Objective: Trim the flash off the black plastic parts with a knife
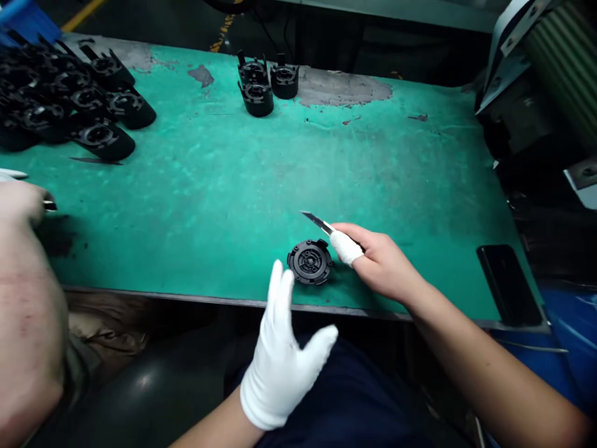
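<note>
A round black plastic part [310,262] lies on the green tabletop [209,205] near its front edge. My left hand [284,348], in a white glove, is just in front of that part, with thumb and fingers apart and nothing held. To the part's right, my right hand [377,258] is closed around a knife [319,221] whose blade points up and to the left. White wrapping covers the right thumb. The knife's handle is mostly hidden in the hand.
Several black cylindrical parts [100,137] crowd the back left; three more [258,99] stand at the back middle. A black phone [508,283] lies at the right front corner. Another person's arm [28,311] reaches in at left. Machinery [527,106] stands at right.
</note>
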Demonstrator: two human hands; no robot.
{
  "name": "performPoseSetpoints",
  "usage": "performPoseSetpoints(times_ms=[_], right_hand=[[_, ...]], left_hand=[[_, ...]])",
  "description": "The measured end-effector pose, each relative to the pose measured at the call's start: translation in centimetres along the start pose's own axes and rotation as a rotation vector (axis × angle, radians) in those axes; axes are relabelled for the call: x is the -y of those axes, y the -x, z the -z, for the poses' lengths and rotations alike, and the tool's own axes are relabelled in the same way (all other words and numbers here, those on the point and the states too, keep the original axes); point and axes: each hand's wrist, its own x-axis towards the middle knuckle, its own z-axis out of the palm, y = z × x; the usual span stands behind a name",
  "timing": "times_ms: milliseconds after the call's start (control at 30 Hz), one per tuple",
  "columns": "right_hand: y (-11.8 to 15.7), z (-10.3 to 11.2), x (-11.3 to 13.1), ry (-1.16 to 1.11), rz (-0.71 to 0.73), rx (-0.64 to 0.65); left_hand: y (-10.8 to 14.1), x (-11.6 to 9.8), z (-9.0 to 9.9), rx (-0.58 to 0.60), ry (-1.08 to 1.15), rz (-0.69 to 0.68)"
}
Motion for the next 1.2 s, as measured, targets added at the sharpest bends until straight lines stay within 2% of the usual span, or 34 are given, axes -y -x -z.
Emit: performPoseSetpoints(times_ms=[100, 200, 367, 567, 767, 900, 1100, 1200], right_hand=[[1.6, 1.9, -0.2, 0.223, 0.051, 0.144], [2.8, 2.3, -0.6, 0.413, 0.042, 0.240], [3.0, 2.2, -0.5, 0.579, 0.024, 0.299], [4.2, 1.9, 0.4, 0.548, -0.015, 0.371], [5.2, 1.3, 0.4, 0.511, -0.039, 0.254], [5.6, 0.5, 1.0, 0.541, -0.090, 0.288], [4.9, 1.2, 1.5, 0.393, -0.119, 0.361], [5.0, 0.5, 1.6, 0.199, -0.134, 0.294]], left_hand=[[-2.8, 0.8, -0.2, -0.070, 0.028, -0.044], [-5.8, 1.7, -0.7, -0.040, 0.041, -0.072], [-7.4, 2.2, -1.1, 0.012, 0.047, -0.076], [-7.2, 2.2, -1.2, -0.006, 0.083, -0.082], [-7.4, 2.2, -1.2, -0.025, 0.101, -0.109], [-7.2, 2.3, -1.3, -0.052, 0.092, -0.130], [-7.2, 2.5, -1.5, -0.087, 0.068, -0.131], [-6.9, 2.3, -1.5, -0.117, 0.091, -0.097]])
